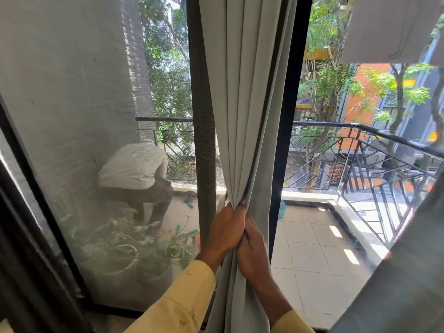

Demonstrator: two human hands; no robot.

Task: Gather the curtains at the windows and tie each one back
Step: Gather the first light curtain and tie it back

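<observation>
The fingers of the left hand are curled tight round a bunch of pale grey-green curtain, and hard against them the right hand grips the same bunch from the other side, its fingertips buried in the folds. The two hands touch, the left slightly higher. From that pinch the cloth fans upward in long pleats to the top of the view and drops straight down between the wrists, past two pale yellow sleeves. Just left of the fingers stands a dark frame post; just right of them, behind the cloth, a second dark post. Further left is a mesh screen, and through it, lower than the fingers, potted plants, with a person crouched on the balcony above and beyond those. Out to the right of the hands lies the tiled balcony floor, edged by a black metal railing, with trees and an orange wall beyond. Far right, another curtain of the same colour fills the lower corner.
</observation>
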